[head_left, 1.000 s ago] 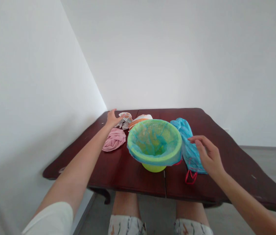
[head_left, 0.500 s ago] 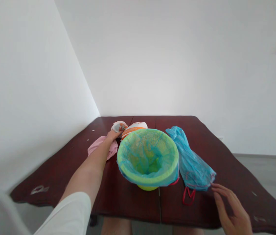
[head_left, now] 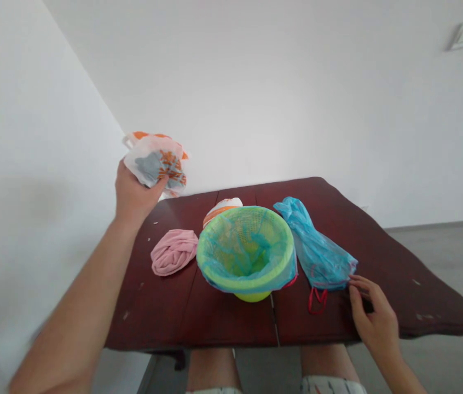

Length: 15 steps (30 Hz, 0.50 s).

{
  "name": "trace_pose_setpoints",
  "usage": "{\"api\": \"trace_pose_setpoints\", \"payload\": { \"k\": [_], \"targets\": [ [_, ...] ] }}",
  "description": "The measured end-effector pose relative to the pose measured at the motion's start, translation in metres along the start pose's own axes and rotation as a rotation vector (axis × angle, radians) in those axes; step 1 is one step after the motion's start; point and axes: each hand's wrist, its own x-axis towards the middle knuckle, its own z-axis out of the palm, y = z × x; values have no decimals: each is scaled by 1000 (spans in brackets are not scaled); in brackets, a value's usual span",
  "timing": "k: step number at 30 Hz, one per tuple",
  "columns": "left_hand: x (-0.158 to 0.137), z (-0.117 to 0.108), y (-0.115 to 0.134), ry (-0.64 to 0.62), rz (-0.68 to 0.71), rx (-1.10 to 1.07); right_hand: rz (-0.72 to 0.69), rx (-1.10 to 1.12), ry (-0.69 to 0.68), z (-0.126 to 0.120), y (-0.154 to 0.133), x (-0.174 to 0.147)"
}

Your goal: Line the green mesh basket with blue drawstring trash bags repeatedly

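Raised above the table's far left side, my left hand (head_left: 135,194) grips a crumpled white plastic bag (head_left: 155,161) with orange and grey print. My right hand (head_left: 373,312) is low at the right, fingers slightly apart, its fingertips at the near corner of a blue plastic trash bag (head_left: 317,254). That bag lies flattened on the table, a red drawstring loop (head_left: 317,300) sticking out. Left of it stands a green mesh basket (head_left: 252,284), lined with another blue bag whose edge is folded over the rim.
A bundled pink cloth (head_left: 174,251) lies left of the basket. Behind the basket, partly hidden, is a white and orange item (head_left: 223,208). The dark red wooden table (head_left: 231,325) meets white walls at the back and left. My legs are under its front edge.
My left hand has lifted the crumpled white bag off the table, up and to the left. The pink cloth is now fully visible. My right hand stays by the blue bag; the view has shifted.
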Motion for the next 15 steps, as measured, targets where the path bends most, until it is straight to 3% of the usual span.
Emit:
{"api": "trace_pose_setpoints", "payload": {
  "k": [2, 4, 6, 8, 11, 13, 15],
  "targets": [
    [-2, -29, 48, -36, 105, -20, 16, -33, 5, 1, -2, 1],
    [-12, -46, 99, -237, 277, -75, 18, -64, -2, 2, -3, 1],
    [-26, -48, 143, -451, 395, -68, 1, -89, -9, 1, -4, 1],
    [-39, -36, 172, -689, 501, -73, -21, -111, -16, 1, -5, 1],
    [-48, -1, 195, -1128, 598, -118, -33, -136, -19, 2, -5, 0],
    [-49, 29, 204, -1416, 589, -126, -33, -150, -22, 2, -5, 0],
    [-53, 57, 211, -1610, 556, -113, -34, -170, -25, 3, -5, 0]
  ]
}}
